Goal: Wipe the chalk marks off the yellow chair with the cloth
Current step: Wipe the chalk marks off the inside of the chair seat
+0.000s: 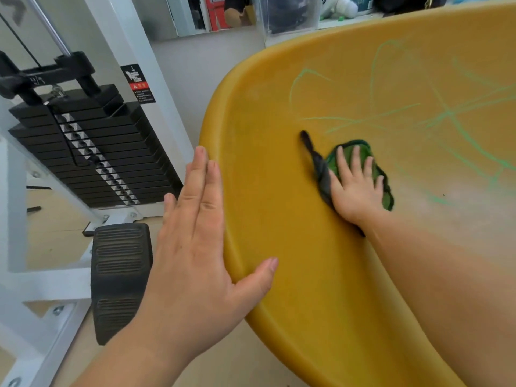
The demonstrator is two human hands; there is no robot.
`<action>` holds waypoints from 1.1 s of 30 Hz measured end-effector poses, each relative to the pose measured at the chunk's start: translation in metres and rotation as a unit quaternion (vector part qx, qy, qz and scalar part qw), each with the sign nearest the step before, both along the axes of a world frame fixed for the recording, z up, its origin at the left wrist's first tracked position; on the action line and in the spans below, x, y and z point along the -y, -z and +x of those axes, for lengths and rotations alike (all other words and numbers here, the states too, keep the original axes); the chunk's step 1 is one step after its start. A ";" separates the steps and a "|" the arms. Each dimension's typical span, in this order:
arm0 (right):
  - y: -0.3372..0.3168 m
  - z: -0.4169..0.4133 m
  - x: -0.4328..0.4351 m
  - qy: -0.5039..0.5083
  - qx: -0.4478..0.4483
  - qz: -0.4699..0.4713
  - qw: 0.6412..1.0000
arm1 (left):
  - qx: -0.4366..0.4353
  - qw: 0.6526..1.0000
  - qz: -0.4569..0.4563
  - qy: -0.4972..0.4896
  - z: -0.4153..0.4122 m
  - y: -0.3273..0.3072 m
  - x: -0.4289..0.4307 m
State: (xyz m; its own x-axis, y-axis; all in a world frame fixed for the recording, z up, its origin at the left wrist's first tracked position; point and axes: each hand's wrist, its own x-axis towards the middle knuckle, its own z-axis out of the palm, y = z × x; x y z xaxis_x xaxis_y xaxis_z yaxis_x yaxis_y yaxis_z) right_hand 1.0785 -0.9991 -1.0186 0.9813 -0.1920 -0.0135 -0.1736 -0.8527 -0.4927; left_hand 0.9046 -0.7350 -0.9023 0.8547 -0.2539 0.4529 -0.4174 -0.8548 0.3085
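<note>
The yellow chair (279, 208) fills the right half of the view, its curved shell facing me. Green chalk marks (449, 113) cross its upper right surface in long scribbled lines. A small green cloth with a dark edge and a dark strap (360, 152) lies flat on the shell below the marks. My right hand (357, 188) presses palm-down on the cloth, fingers spread. My left hand (201, 247) grips the chair's left rim, fingers flat behind it and the thumb on the inside.
A weight-stack machine (92, 146) with a white frame stands to the left, close to the chair. A black ribbed foot pad (120, 277) lies on the floor below it. Clutter and a clear plastic bin (290, 15) sit at the back.
</note>
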 end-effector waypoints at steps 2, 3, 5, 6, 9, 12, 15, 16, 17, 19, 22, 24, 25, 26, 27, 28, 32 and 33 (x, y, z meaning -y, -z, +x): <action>-0.003 0.002 -0.001 0.032 -0.016 0.016 0.999 | 0.006 1.000 -0.018 0.001 0.001 0.001 0.003; -0.011 0.004 -0.013 0.035 -0.010 0.037 0.999 | 0.011 0.999 -0.030 0.002 0.000 0.001 0.005; -0.040 0.010 -0.054 -0.022 0.040 0.088 0.995 | 0.019 0.999 -0.048 0.006 0.001 0.003 0.007; -0.060 0.008 -0.078 -0.075 0.082 0.121 0.986 | 0.022 0.998 -0.050 0.008 0.002 0.004 0.007; -0.107 -0.013 -0.130 -0.196 0.195 0.227 0.934 | 0.024 0.999 -0.043 0.009 0.003 0.006 0.004; -0.092 -0.020 -0.123 -0.219 0.204 0.213 0.930 | 0.028 0.999 -0.037 0.019 0.003 0.006 0.002; -0.038 -0.013 -0.075 -0.126 0.096 0.109 0.981 | 0.027 0.999 -0.026 0.014 0.002 0.006 0.001; -0.021 -0.013 -0.054 -0.099 0.052 0.071 0.991 | 0.024 0.999 -0.017 0.012 0.002 0.006 0.000; -0.006 -0.016 -0.031 -0.079 0.017 0.034 0.996 | 0.022 1.000 -0.006 0.011 0.001 0.007 -0.001; 0.012 -0.023 0.013 -0.041 -0.028 -0.031 0.998 | 0.018 1.000 0.015 0.005 -0.001 0.006 -0.002; 0.015 -0.029 0.046 0.024 -0.076 -0.065 0.995 | 0.018 0.998 0.051 -0.014 -0.005 0.004 0.001; 0.008 -0.035 0.028 0.034 -0.098 -0.046 0.994 | 0.018 0.997 0.076 -0.020 -0.007 0.002 0.005; 0.006 -0.043 0.012 0.007 -0.100 -0.043 0.994 | 0.018 0.995 0.096 -0.021 -0.008 0.001 0.008; 0.005 -0.055 -0.006 -0.044 -0.095 -0.042 0.994 | 0.018 0.992 0.122 -0.020 -0.009 0.000 0.011; 0.002 -0.073 -0.022 -0.108 -0.086 -0.037 0.990 | 0.015 0.988 0.150 -0.017 -0.009 -0.002 0.016; -0.001 -0.094 -0.034 -0.170 -0.072 -0.026 0.983 | 0.007 0.984 0.178 -0.012 -0.009 -0.006 0.022; -0.009 -0.176 -0.021 -0.323 -0.051 0.000 0.945 | -0.038 0.962 0.270 -0.009 -0.015 -0.017 0.047; -0.005 -0.187 -0.005 -0.336 -0.061 -0.014 0.940 | -0.045 0.958 0.282 -0.009 -0.016 -0.018 0.052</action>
State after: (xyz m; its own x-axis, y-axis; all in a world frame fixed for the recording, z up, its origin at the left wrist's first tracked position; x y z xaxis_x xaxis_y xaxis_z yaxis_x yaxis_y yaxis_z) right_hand 0.8914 -0.9937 -1.0137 0.8724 0.4690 -0.1380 0.3554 -0.8022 -0.4798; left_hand 0.8887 -0.7874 -0.8841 0.8908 -0.4208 0.1717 -0.3939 -0.9033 -0.1699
